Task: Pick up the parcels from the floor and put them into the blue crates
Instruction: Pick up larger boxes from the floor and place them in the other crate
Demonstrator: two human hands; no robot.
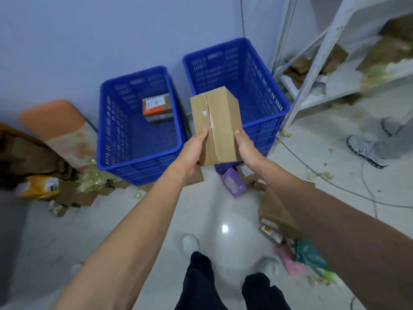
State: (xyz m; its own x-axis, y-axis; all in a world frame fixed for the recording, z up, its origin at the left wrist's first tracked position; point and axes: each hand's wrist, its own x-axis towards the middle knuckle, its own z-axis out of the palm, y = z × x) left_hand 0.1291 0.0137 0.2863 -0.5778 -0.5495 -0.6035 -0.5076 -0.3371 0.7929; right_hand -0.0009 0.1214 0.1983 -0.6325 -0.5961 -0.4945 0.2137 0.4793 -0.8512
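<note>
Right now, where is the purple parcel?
In the head view, the purple parcel lies on the floor just below the right blue crate, under the held box.

Two crates, left crate (138,128) and right crate (237,86), both saturated blue with slotted grid walls. Held box (215,128) plain tan cardboard, clear glossy tape strip down the middle, small white scrap on it. Small parcel (157,107) in left crate: brown, orange band, white label. Floor (201,211) pale grey-white, glossy. Wall (89,30) pale lavender-blue. Loose parcels: purple pouch (232,182), yellow mailer (39,186), pink bag (288,259), teal bag (310,253). Shelf frame (317,63) white. Trousers (199,285) black.
</note>
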